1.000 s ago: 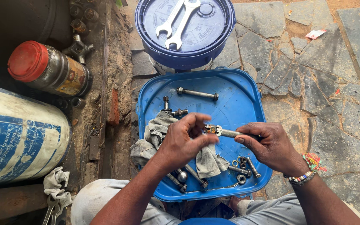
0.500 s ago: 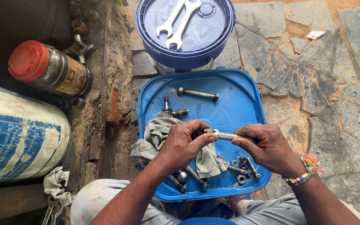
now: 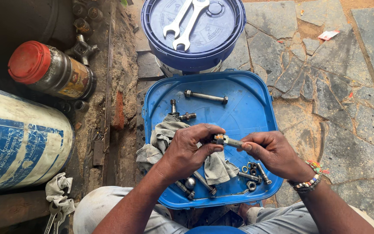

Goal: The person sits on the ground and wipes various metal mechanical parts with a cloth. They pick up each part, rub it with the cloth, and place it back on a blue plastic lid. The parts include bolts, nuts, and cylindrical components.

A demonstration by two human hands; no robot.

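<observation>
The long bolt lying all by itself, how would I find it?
Find the square blue lid on the stone ground, just below the round blue bucket. Near its top edge lies the long bolt, crosswise. It is the longest one and lies apart; the others are shorter and clustered by the rag.

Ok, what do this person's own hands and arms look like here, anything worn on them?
Both forearms are bare, no sleeves or gloves. The left hand wears nothing visible. The right hand has a bead bracelet at the wrist, mostly white and dark beads, with a strand of multicoloured thread beside it.
</observation>
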